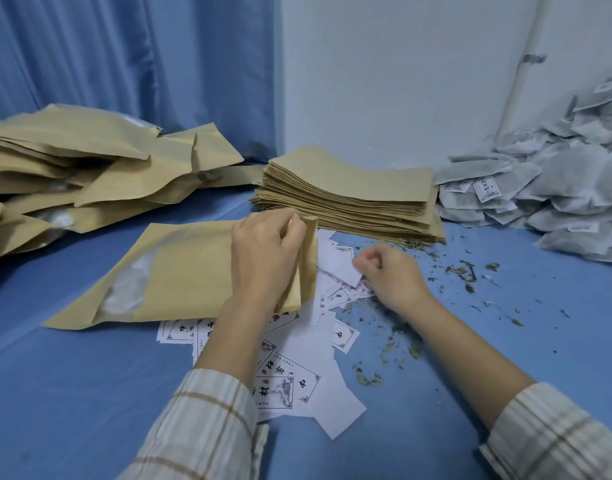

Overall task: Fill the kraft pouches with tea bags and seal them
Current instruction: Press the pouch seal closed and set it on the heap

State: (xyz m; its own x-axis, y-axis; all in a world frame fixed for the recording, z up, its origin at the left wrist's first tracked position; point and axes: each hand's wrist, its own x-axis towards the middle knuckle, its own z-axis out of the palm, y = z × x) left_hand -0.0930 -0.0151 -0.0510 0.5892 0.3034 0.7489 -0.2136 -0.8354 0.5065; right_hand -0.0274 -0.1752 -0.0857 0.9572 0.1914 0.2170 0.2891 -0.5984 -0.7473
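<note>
While the head camera looked down over a blue-covered worktop (90,393), two hands were in view. The left hand (263,254) made its grip on the open end of one kraft pouch (190,275), fingers curled round the folded mouth edge. That pouch lay flat on the worktop, its clear window (128,289) facing up toward the left; what lay behind the window showed only as a pale blur, so its contents could not be made out. The right hand (387,271) was just to the right of the pouch mouth, fingers curled into a fist over the scattered paper labels (290,386); whether its grip held one of them could not be told.

One neat stack of flat empty pouches (349,192) stood behind the hands, against the white wall (384,81); the sheets were too many and too thin to count. At the far left lay a loose heap of kraft pouches (90,164), roughly ten, overlapping, several showing clear windows. At the right edge rose one pile of grey tea bags (546,188), well over twenty, some with small white tags. White printed labels, more than ten, lay spread under and between the forearms. Loose green tea leaf crumbs (467,271) were strewn over the worktop right of the labels. Both forearms wore checked sleeves (207,427). A blue curtain (124,57) hung behind the heap.
</note>
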